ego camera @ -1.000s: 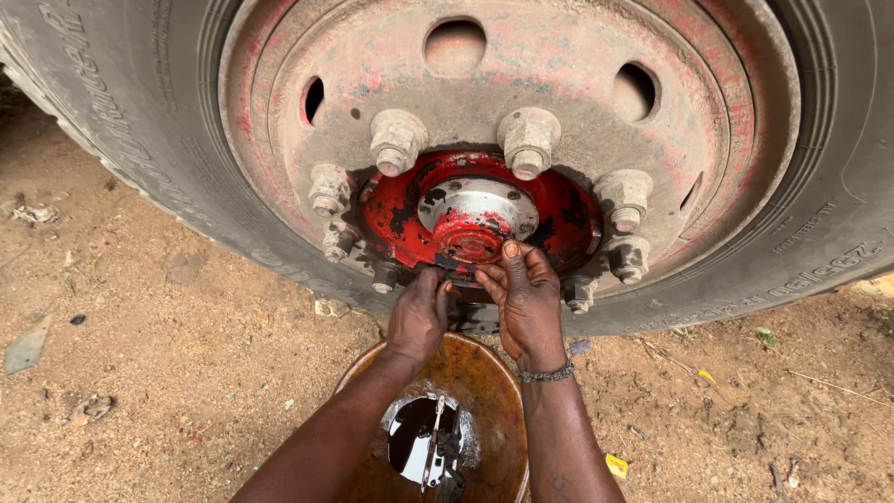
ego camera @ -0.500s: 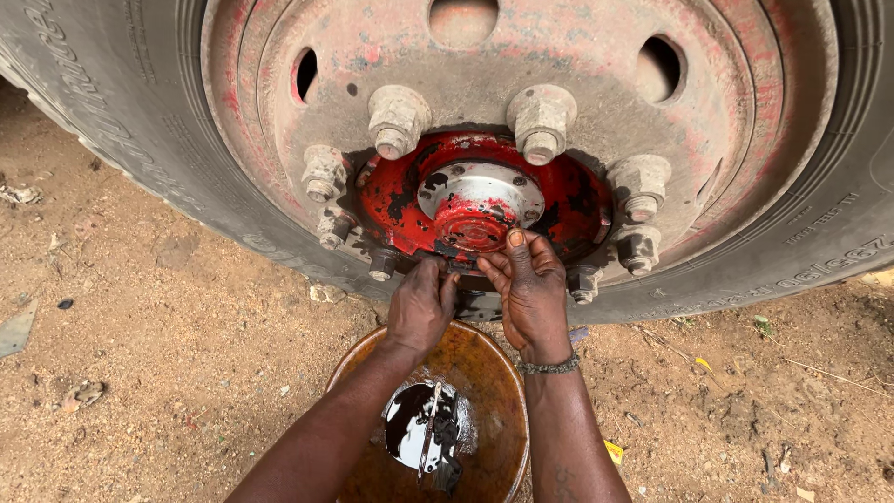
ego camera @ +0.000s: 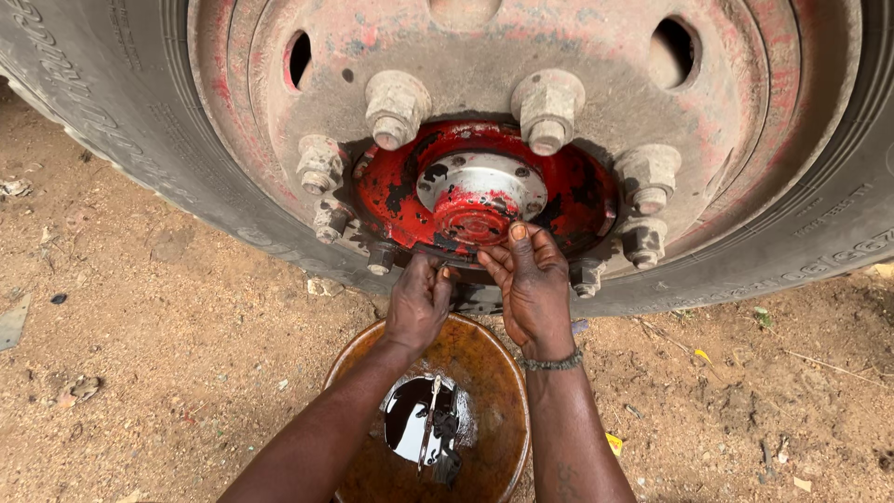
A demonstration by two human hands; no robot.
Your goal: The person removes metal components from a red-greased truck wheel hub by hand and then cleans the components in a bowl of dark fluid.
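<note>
I see an outdoor setting under even daylight. The ground (ego camera: 168, 345) is bare reddish-brown dirt with small stones and scattered litter. A flat grey scrap (ego camera: 11, 321) lies at the near left edge; a yellow fragment (ego camera: 614, 443) lies near right. Dry twigs (ego camera: 819, 363) cross the right side

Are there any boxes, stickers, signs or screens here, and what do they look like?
No boxes, signs or screens.
Tyre: raised letters moulded along its dark grey sidewall, upper left and far right.
Yellow scrap: small, flat, on the dirt right of the rusty brown bowl; too small to tell if it is a wrapper.
</note>
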